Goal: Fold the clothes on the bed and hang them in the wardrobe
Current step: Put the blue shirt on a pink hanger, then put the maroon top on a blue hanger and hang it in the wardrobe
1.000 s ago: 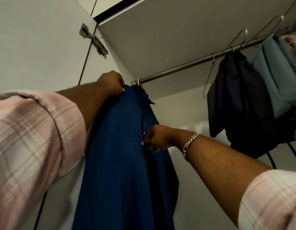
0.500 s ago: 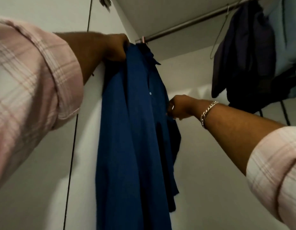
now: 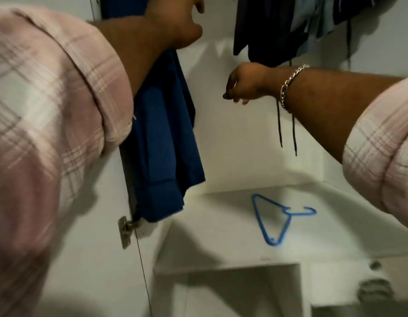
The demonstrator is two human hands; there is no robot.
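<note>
Two sleeves (image 3: 49, 106) fill the frame's lower corners. Centre right, the right hand (image 3: 244, 84) hangs loosely curled, holding nothing. At top centre the left hand (image 3: 175, 21) looks relaxed, also holding nothing. Behind it hangs the blue shirt (image 3: 161, 143): soft, light; best held at the collar.

Wardrobe interior: shirt (image 3: 166, 133) hanging at left, beside the door hinge (image 3: 125, 232). Hung clothes (image 3: 278, 28) at upper right, their cords (image 3: 287, 129) dangling. Hanger (image 3: 276, 218) lying flat on the shelf (image 3: 221, 225) below, right of the shirt.
</note>
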